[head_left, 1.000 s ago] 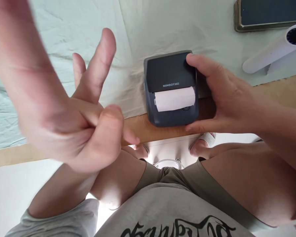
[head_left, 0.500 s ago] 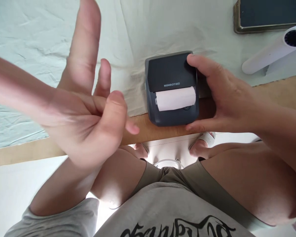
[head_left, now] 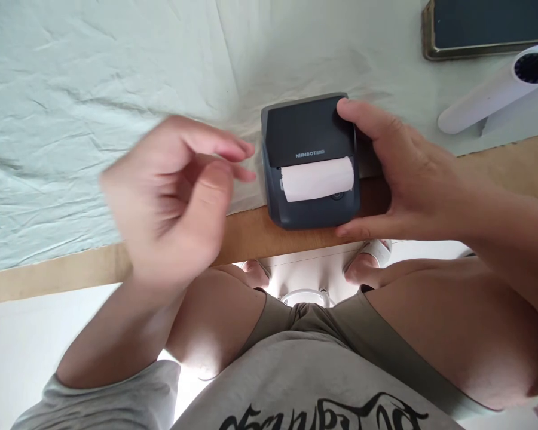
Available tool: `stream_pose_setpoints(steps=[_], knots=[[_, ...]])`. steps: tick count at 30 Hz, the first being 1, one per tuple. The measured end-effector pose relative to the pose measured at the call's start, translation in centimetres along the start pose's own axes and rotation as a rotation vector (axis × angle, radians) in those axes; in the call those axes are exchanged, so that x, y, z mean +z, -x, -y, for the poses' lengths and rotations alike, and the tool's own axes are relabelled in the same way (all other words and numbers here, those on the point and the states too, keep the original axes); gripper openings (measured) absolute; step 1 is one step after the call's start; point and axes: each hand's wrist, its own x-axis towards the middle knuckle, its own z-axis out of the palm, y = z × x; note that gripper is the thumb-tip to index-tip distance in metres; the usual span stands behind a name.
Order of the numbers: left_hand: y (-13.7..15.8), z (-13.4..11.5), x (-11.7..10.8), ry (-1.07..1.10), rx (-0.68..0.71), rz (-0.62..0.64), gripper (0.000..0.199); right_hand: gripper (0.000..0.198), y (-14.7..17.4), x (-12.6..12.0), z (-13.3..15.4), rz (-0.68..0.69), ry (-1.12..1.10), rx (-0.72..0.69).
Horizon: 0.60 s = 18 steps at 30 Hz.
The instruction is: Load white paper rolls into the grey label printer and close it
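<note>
A dark label printer (head_left: 311, 128) marked NIIMBOT lies at the table's front edge, its lid down. From the slot below the lid a curled white paper strip (head_left: 317, 179) sticks out over the front. My right hand (head_left: 407, 170) holds the printer by its right side, with a fingertip at the upper right corner and the thumb at the lower right. Left of the printer, my left hand (head_left: 174, 197) hovers with loosely bent fingers, slightly blurred. Nothing shows in it, and its fingertips are just short of the printer's left side.
A pale green cloth (head_left: 116, 71) with creases covers the table, leaving a wooden front edge (head_left: 54, 275) bare. At the upper right lie a dark-screened device (head_left: 493, 24) and a white cylinder (head_left: 479, 98) with a dark round end. My legs are below the table edge.
An arm that reached in from the left edge, overlapping my left hand, is gone from view. My left hand's bent fingers now show beside the printer. The right hand and printer stay nearly still.
</note>
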Motion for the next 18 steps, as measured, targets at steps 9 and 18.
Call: stream_pose_setpoints(steps=[9, 18], knots=[[2.6, -2.0, 3.0, 0.196, -0.258, 0.220, 0.104, 0.118, -0.2, 0.1, -0.1, 0.004, 0.003, -0.010], [2.9, -2.5, 2.3, 0.076, -0.385, 0.301, 0.126, 0.116, -0.1, 0.0, 0.1, -0.009, 0.007, 0.015]])
